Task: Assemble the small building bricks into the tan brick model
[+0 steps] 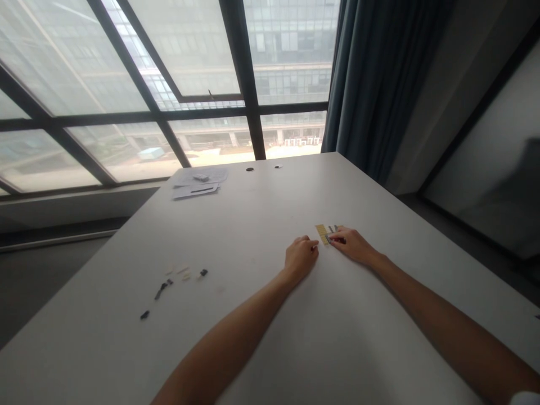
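A small yellowish flat piece [321,232] with dark and white strips on it lies on the white table, right of the middle. My right hand [352,245] reaches over its near right side, with thumb and fingers pinched on a small dark piece [328,239] at the yellowish piece. Just left of it, my left hand [301,257] rests on the table with its fingers curled together. Whatever lies between the left fingertips is too small to make out.
Several small dark pieces [161,290] and pale pieces [183,270] lie scattered on the left of the table [261,326]. Papers [196,192] with a small item on top lie at the far left. Two round fittings sit near the back edge, before windows and a dark curtain [371,79].
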Demonstrator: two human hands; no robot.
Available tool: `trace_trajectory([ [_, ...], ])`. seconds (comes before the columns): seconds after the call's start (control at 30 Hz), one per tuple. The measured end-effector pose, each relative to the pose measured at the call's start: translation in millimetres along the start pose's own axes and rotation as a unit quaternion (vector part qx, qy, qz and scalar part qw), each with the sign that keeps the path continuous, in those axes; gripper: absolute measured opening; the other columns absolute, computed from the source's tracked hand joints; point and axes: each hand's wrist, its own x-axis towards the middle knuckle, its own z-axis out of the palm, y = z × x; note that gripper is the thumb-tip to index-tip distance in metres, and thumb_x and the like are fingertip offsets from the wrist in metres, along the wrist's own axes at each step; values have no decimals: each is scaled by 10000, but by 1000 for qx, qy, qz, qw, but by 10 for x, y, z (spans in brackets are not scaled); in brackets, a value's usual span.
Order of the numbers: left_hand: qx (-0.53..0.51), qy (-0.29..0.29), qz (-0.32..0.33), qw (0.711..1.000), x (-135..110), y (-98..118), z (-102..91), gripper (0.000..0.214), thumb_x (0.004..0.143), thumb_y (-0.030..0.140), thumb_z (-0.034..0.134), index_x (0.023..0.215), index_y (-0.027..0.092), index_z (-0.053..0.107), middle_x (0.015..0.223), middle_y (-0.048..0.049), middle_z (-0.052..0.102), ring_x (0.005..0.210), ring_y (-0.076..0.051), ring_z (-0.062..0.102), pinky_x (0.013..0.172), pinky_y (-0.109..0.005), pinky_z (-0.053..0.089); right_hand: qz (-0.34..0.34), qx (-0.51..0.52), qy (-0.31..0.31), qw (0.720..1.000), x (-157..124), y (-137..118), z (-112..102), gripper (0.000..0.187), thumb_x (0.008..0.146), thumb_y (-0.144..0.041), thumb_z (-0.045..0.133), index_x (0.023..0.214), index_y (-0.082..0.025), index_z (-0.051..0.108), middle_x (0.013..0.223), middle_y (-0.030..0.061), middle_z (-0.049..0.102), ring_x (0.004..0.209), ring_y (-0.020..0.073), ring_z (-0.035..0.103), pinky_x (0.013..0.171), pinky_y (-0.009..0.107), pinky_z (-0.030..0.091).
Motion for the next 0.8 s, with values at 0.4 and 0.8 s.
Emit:
trace_trajectory([
  [0.4,-10,-21,-6,1000,-2,58,-55,302,950,249,514,1122,309,754,1053,-47,688,1039,-200,610,920,-278,464,-4,-3,-1,1000,-6,13,10,180,893,-234,657,1012,-215,791,927,76,691,819,213,615,793,332,502],
  [0.8,-22,-14,19,999,5,21,-26,348,937,229,520,1197,327,731,1063,-35,697,1034,-200,620,933,-272,475,-6,4,-7,1000,-7,9,-4,185,892,-206,659,1027,-207,785,950,76,680,843,213,621,798,325,494],
])
